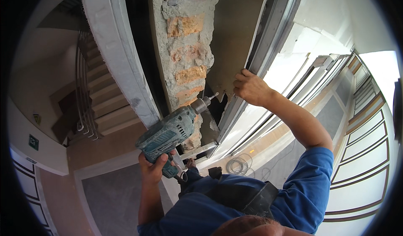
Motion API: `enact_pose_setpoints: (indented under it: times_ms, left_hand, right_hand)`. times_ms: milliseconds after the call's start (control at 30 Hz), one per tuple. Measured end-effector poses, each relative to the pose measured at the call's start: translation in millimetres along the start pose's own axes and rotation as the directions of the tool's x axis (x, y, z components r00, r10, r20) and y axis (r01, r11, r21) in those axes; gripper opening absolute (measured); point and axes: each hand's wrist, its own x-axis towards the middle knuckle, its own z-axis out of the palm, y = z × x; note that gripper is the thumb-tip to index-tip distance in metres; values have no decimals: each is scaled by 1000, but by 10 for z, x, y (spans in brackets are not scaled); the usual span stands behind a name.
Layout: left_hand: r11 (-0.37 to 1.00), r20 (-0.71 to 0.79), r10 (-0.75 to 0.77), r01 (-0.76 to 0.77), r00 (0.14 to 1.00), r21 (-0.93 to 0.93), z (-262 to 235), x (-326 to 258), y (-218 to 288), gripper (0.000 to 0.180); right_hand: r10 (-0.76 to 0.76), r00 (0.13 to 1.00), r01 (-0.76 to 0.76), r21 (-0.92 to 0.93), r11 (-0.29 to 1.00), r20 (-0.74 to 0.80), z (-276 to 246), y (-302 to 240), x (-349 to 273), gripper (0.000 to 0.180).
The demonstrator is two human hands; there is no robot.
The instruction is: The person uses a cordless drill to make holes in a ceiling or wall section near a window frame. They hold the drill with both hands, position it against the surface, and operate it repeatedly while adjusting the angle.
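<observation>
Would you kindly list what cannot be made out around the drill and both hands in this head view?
- Right hand: fingertips hidden behind the panel edge.
- Drill: its trigger is covered by the left hand.
- Bit tip: too small to tell whether it touches the panel.
- Coiled wire: ends too small to trace.

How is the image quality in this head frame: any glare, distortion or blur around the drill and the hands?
Head view: strong fisheye bending, so the metal frame curves and the corners are black. Daylight blows out the upper right by the glazed panels. The drill, left hand and right hand are sharp and evenly lit, while the staircase sits in dim shade.
</observation>
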Motion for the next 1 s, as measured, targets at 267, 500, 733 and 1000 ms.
enact_pose_setpoints:
  times_ms: [267,500,733,1000]
  left_hand:
    - [999,-33,-25,24,999,-21,27,-2,-24,38]
    - [999,-18,-18,19,1000,48,-18,5,-91,46]
    - [998,-17,11,-10,1000,63,0,16,-85,47]
    - [997,-22,12,-11,1000,70,9,9,-90,47]
  right_hand:
    - [25,997,-16,123,992,-67,-12,-15,16,5]
    - [277,933,-72,632,771,-231,-219,-12,71,11]
    - [605,757,-4,928,-372,246,-495,14,-1,24]
    - [623,719,400,549,-734,308,-540,-322,-255,33]
